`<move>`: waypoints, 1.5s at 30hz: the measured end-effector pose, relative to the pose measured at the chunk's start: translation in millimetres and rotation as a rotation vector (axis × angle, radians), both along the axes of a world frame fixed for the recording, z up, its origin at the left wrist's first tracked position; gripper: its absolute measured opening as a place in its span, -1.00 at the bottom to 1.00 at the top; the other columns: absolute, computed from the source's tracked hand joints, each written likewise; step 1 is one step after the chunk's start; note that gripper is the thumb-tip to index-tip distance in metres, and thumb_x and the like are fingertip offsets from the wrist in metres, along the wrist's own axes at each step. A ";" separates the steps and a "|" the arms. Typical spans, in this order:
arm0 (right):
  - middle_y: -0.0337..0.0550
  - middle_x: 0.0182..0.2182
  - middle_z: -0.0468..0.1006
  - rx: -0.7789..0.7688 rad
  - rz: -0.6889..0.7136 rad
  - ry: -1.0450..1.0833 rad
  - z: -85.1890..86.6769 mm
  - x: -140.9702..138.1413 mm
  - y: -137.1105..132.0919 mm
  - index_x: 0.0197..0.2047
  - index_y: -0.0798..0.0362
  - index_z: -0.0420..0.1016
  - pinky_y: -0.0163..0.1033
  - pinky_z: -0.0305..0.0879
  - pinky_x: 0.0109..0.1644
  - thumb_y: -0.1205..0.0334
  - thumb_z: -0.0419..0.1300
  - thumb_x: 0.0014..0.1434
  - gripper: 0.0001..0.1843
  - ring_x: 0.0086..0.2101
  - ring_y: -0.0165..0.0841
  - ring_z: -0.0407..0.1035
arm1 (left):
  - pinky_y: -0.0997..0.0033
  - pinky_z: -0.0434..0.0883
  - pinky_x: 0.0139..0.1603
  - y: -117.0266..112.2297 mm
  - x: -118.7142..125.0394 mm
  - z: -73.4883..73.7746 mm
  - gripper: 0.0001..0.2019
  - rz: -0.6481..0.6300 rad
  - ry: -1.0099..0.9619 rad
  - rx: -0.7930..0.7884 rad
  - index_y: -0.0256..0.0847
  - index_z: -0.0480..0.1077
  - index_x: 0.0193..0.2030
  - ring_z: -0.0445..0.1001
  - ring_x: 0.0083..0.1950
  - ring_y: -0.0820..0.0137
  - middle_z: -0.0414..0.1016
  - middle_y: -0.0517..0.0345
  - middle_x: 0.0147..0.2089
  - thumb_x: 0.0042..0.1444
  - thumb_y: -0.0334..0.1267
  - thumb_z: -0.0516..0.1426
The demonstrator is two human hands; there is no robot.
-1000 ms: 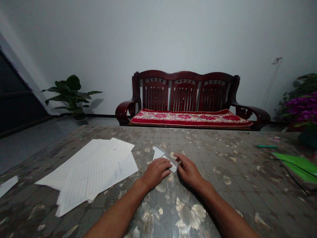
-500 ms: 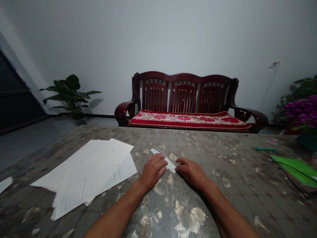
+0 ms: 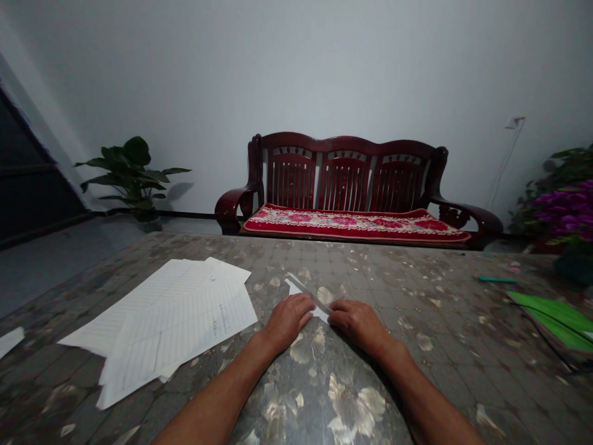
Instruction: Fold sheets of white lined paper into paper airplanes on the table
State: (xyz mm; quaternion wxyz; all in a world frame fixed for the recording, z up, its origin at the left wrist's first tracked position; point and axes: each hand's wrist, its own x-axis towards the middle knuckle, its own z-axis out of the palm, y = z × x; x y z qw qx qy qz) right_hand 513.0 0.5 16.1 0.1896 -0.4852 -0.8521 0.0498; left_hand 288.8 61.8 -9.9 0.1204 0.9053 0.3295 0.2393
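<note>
Mottled tabletop: loose lined paper sheets, folded white paper, green notebook, green pen.

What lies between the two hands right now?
In the head view, a small piece of white paper lies between the left hand and right hand, with what looks like a clear ruler lying across it.

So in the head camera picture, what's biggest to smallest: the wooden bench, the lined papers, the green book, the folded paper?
Wooden bench, then lined papers, then green book, then folded paper. The book runs off the picture's edge, so its place is unsure.
</note>
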 end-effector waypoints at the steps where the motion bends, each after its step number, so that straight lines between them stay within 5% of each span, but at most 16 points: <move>1: -0.19 -0.17 0.60 0.007 0.001 -0.017 0.4 -0.7 0.0 -0.30 -0.06 0.62 -0.30 0.26 -0.19 0.31 0.13 0.23 -0.78 -0.24 -0.30 0.44 | 0.25 0.37 0.12 0.3 0.1 0.6 -0.86 -0.004 -0.001 -0.001 -0.16 0.44 -0.11 0.46 0.09 0.25 0.52 0.05 0.02 0.24 -0.39 0.10; 10: -0.07 -0.16 0.55 0.017 -0.070 -0.102 0.3 -16.3 4.7 -0.27 0.04 0.55 -0.29 0.28 -0.21 0.39 0.05 0.25 -0.76 -0.27 -0.30 0.42 | 0.25 0.35 0.14 0.3 3.4 3.0 -0.83 -0.068 -0.031 0.014 -0.15 0.49 -0.15 0.47 0.04 0.27 0.55 0.06 -0.04 0.25 -0.42 0.09; 15: -0.06 -0.12 0.50 0.005 -0.050 0.060 -5.2 -11.1 4.4 -0.26 0.03 0.49 -0.27 0.32 -0.11 0.30 0.05 0.29 -0.82 -0.17 -0.31 0.40 | 0.18 0.26 0.23 -5.1 4.9 6.7 -0.87 -0.084 -0.012 -0.010 -0.13 0.48 -0.13 0.44 0.08 0.25 0.55 0.08 -0.03 0.23 -0.35 0.14; 25: -0.11 -0.18 0.43 -0.047 -0.091 0.294 -20.2 -6.4 9.2 -0.35 0.02 0.39 -0.24 0.31 -0.07 0.26 0.07 0.30 -0.82 -0.16 -0.32 0.37 | -0.04 0.08 0.31 -19.5 33.7 9.9 -0.94 0.129 0.052 -0.094 -0.11 0.46 -0.17 0.42 0.06 0.25 0.51 0.14 -0.07 0.23 -0.31 0.17; 33: -0.13 -0.12 0.41 -0.051 -0.085 0.305 -14.7 -4.2 3.9 -0.23 0.02 0.42 -0.20 0.26 0.04 0.46 0.14 0.03 -0.77 -0.08 -0.29 0.32 | 0.07 0.13 0.27 -15.1 36.6 4.0 -0.90 0.170 0.063 -0.039 -0.17 0.41 -0.26 0.42 -0.04 0.30 0.47 0.16 -0.17 0.28 -0.30 0.10; 45: -0.16 -0.29 0.39 0.030 -0.206 0.211 -22.2 -14.6 7.2 -0.34 0.03 0.35 -0.24 0.21 -0.09 0.36 0.10 0.20 -0.92 -0.20 -0.30 0.27 | 0.16 0.25 0.14 -16.3 42.0 5.8 -0.88 0.231 0.166 0.061 -0.20 0.38 -0.27 0.39 -0.05 0.25 0.44 0.09 -0.18 0.29 -0.28 0.09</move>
